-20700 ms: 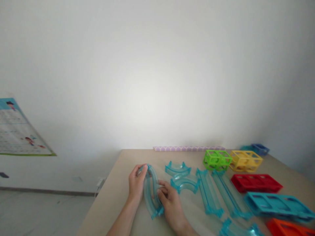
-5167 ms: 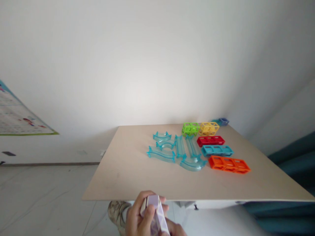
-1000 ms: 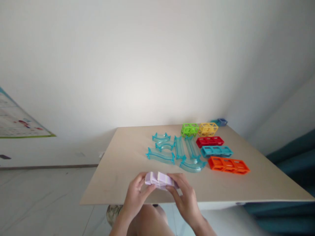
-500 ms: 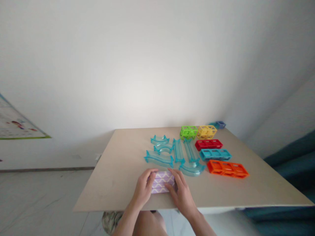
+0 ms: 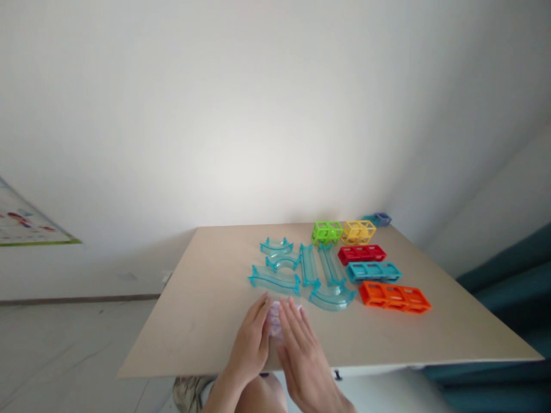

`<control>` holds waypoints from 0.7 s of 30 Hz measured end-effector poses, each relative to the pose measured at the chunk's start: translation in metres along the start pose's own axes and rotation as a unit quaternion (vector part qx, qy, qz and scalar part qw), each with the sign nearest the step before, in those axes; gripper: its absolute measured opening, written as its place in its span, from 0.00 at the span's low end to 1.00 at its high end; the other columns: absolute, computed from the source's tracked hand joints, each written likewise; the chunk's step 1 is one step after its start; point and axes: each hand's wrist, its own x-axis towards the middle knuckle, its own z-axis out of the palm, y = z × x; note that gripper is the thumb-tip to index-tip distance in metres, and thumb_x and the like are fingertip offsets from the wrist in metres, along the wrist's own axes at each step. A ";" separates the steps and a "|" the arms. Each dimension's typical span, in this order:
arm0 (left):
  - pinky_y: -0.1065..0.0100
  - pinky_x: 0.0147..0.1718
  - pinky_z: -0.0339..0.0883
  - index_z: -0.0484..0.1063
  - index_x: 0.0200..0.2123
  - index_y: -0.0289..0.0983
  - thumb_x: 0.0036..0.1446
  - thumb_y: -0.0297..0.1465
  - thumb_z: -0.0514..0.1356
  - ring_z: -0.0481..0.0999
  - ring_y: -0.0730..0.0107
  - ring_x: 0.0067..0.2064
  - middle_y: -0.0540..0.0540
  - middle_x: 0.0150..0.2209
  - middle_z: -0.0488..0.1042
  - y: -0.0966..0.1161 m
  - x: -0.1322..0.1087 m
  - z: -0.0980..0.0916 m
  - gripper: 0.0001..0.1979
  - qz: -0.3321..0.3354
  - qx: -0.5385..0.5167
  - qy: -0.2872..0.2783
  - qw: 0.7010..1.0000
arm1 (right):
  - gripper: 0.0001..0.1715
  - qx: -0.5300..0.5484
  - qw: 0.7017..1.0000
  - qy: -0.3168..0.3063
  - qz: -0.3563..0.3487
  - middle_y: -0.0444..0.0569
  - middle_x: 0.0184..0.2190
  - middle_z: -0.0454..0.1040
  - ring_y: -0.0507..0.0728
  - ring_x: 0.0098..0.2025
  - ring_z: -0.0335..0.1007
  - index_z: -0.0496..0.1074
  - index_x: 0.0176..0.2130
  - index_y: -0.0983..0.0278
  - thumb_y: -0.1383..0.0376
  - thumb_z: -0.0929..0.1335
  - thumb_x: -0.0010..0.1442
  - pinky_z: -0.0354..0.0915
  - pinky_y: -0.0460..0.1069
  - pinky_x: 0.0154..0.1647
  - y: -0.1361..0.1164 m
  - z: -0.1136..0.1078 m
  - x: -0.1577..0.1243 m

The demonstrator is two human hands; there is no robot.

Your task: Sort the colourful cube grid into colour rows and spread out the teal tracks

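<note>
A small purple bundle [image 5: 274, 322] with a white lattice pattern, perhaps folded cloth, lies near the front edge of the tabletop. My left hand [image 5: 250, 338] grips its left side, fingers together along the edge. Across its right part lies my right hand [image 5: 299, 350], fingers stretched out flat, covering much of the pattern. Just beyond the hands are clear blue toy track pieces, the closest being a wavy one [image 5: 274, 280] and a curved one [image 5: 332, 297].
On the right of the table [image 5: 193, 310] lie orange [image 5: 395, 297], blue [image 5: 373, 271] and red [image 5: 361, 253] toy frames. Green [image 5: 327, 232] and yellow [image 5: 359, 232] frames stand behind them, near the wall. A teal curtain [image 5: 512, 298] hangs at the right.
My right hand has shifted left from the bundle's right edge and flattened over its top. My left hand stays at the left side. The view has moved slightly.
</note>
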 end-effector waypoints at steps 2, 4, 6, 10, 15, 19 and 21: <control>0.55 0.60 0.58 0.63 0.58 0.40 0.66 0.31 0.45 0.62 0.62 0.61 0.41 0.60 0.64 -0.001 0.003 0.001 0.20 0.025 0.037 0.003 0.999 | 0.40 -0.023 0.997 -0.071 -0.034 0.58 0.67 0.47 0.66 0.68 0.41 0.42 0.68 0.70 0.72 0.61 0.60 0.56 0.65 0.62 0.002 0.006 0.000; 0.56 0.58 0.62 0.64 0.57 0.39 0.65 0.29 0.46 0.65 0.63 0.58 0.40 0.56 0.66 0.002 0.004 0.000 0.19 0.039 0.062 0.017 0.997 | 0.41 -0.033 0.992 -0.114 -0.044 0.57 0.68 0.46 0.65 0.68 0.41 0.44 0.67 0.69 0.72 0.62 0.59 0.55 0.65 0.63 0.004 0.008 0.000; 0.57 0.56 0.64 0.64 0.57 0.38 0.64 0.28 0.47 0.66 0.62 0.56 0.39 0.55 0.66 0.006 0.005 -0.001 0.19 0.052 0.084 0.023 0.995 | 0.41 -0.029 0.989 -0.141 -0.037 0.57 0.67 0.46 0.65 0.68 0.41 0.47 0.67 0.70 0.73 0.62 0.57 0.54 0.65 0.64 0.002 0.004 0.003; 0.55 0.54 0.66 0.64 0.57 0.37 0.64 0.28 0.49 0.67 0.60 0.54 0.39 0.52 0.67 0.013 0.006 -0.002 0.19 0.078 0.115 0.014 0.990 | 0.41 -0.010 0.994 -0.105 0.009 0.60 0.67 0.46 0.67 0.69 0.38 0.44 0.67 0.73 0.73 0.60 0.58 0.55 0.66 0.63 -0.014 -0.012 0.012; 0.54 0.51 0.68 0.65 0.56 0.38 0.64 0.27 0.49 0.69 0.60 0.50 0.40 0.49 0.70 0.014 0.007 0.000 0.19 0.075 0.138 0.020 0.987 | 0.45 -0.046 0.997 -0.020 0.050 0.62 0.68 0.42 0.70 0.69 0.36 0.36 0.68 0.74 0.72 0.60 0.58 0.54 0.68 0.62 -0.018 -0.001 0.002; 0.55 0.50 0.69 0.65 0.56 0.39 0.63 0.28 0.49 0.69 0.60 0.50 0.40 0.48 0.70 0.011 0.007 0.001 0.18 0.068 0.144 0.033 0.987 | 0.47 -0.085 0.994 -0.073 0.008 0.61 0.67 0.46 0.70 0.67 0.44 0.43 0.68 0.71 0.74 0.62 0.53 0.59 0.66 0.60 -0.007 0.016 -0.009; 0.56 0.51 0.68 0.66 0.55 0.39 0.63 0.28 0.49 0.69 0.60 0.51 0.40 0.49 0.70 0.010 0.007 0.002 0.18 0.065 0.137 0.028 0.988 | 0.45 -0.077 0.992 -0.095 0.008 0.61 0.67 0.47 0.70 0.67 0.44 0.47 0.67 0.72 0.74 0.63 0.52 0.59 0.66 0.60 -0.003 0.014 -0.010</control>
